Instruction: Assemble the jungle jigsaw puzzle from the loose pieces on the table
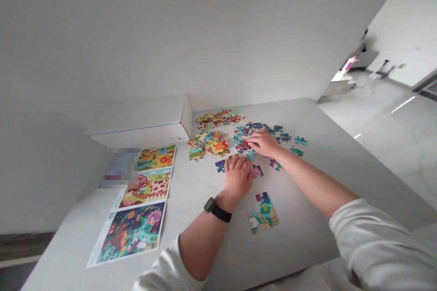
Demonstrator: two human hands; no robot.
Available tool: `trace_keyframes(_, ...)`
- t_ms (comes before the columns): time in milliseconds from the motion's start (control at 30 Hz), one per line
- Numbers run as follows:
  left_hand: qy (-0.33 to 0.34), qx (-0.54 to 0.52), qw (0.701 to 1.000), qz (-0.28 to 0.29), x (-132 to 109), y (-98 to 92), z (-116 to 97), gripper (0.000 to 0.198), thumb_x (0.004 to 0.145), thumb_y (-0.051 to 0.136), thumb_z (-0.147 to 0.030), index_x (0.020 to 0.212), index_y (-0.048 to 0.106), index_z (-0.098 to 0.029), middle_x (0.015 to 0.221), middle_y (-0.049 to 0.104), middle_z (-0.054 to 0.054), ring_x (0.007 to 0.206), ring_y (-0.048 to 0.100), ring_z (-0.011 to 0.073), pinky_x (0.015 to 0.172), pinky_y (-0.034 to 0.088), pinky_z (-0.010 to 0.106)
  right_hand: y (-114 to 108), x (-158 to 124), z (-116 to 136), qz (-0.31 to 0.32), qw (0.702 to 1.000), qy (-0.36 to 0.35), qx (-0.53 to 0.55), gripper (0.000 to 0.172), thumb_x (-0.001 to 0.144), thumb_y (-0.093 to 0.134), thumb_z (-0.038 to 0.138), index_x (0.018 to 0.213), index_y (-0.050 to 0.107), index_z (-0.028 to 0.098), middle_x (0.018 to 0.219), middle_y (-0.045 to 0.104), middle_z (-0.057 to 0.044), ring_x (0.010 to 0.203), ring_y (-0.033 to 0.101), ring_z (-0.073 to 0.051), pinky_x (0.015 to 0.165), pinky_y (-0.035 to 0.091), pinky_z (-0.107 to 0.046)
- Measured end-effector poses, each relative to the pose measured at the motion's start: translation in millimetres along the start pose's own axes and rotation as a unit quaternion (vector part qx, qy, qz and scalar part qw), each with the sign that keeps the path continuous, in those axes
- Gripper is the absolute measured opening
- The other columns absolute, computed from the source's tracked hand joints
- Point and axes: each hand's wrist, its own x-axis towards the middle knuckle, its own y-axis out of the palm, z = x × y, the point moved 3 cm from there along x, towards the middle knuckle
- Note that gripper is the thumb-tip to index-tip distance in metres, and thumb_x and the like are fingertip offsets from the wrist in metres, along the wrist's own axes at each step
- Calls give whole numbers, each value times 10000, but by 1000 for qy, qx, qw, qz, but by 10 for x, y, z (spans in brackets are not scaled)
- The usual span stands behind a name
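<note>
My right hand (264,143) reaches over a loose spread of blue and teal jigsaw puzzle pieces (254,131), its fingertips at a reddish piece (244,144). Whether they grip it is hidden. My left hand (239,177), with a black smartwatch (217,209) on its wrist, rests palm down with fingers apart, touching pieces (221,165) at its fingertips. A small joined section of puzzle (262,213) lies nearer me, just right of that hand. Two heaped piles of orange and green pieces (207,143) sit farther back.
Several printed picture sheets (136,229) lie in a column along the left of the pale tabletop (300,232). A white box (139,120) stands at the wall behind them. One blurred patch (119,168) covers something by the sheets. The table's edge drops to a tiled floor at right.
</note>
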Motion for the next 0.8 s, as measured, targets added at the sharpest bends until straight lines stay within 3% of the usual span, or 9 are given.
trace_keyframes(100,2,-4,1000,0,2,6,6,321,1050,641,-306,1361,720,-305,1549,674,72,1529,506,347,1336,271,737,-7,29,-81,-32,998,54,-14,368,1061,570,243,1343,807,256,1360,793,-95,1273,709,-256,1174,508,-451)
trace_keyframes(200,7,-9,1000,-5,6,8,16,319,1045,647,-300,1355,723,-298,1536,682,81,1517,526,347,1336,285,729,-6,53,-176,13,997,73,-37,390,1059,579,240,1394,778,271,1467,747,-83,1366,671,-258,1222,477,-474)
trace_keyframes(267,18,-15,1000,-12,10,13,22,321,1037,653,-283,1350,726,-286,1523,689,91,1510,537,342,1340,298,704,-14,31,-206,40,992,97,-64,363,1068,583,258,1363,794,266,1464,749,-85,1374,669,-271,1232,469,-483)
trace_keyframes(367,39,-30,999,-14,19,30,27,338,1027,660,-266,1359,722,-257,1522,689,104,1495,559,329,1347,316,660,-58,-51,-160,15,983,152,-107,363,1072,587,286,1364,794,224,1425,758,-134,1349,675,-324,1217,475,-528)
trace_keyframes(433,46,-38,998,-9,27,41,29,348,1027,661,-267,1369,715,-240,1529,682,114,1496,561,324,1346,328,642,-54,-101,-32,6,990,109,-93,389,1077,590,306,1416,766,232,1457,737,-137,1381,651,-323,1230,463,-531)
trace_keyframes(533,50,-41,998,-1,33,37,19,356,1031,651,-262,1382,704,-233,1544,665,120,1514,542,320,1343,336,626,16,-167,201,48,998,-32,-35,398,1097,579,327,1461,738,307,1545,690,-77,1466,589,-271,1281,416,-496)
trace_keyframes(600,48,-30,998,0,31,15,2,361,1033,648,-266,1390,697,-242,1546,658,115,1522,526,322,1343,331,625,43,-212,257,67,996,-51,-35,392,1103,577,345,1458,741,315,1565,677,-71,1484,574,-274,1289,404,-501)
trace_keyframes(800,-34,36,999,-17,13,-76,-15,403,1026,678,-351,1420,687,-266,1554,629,125,1430,554,364,1268,401,620,-69,-354,138,34,986,105,-128,398,1111,555,384,1424,769,261,1515,686,-142,1376,629,-348,1224,459,-552)
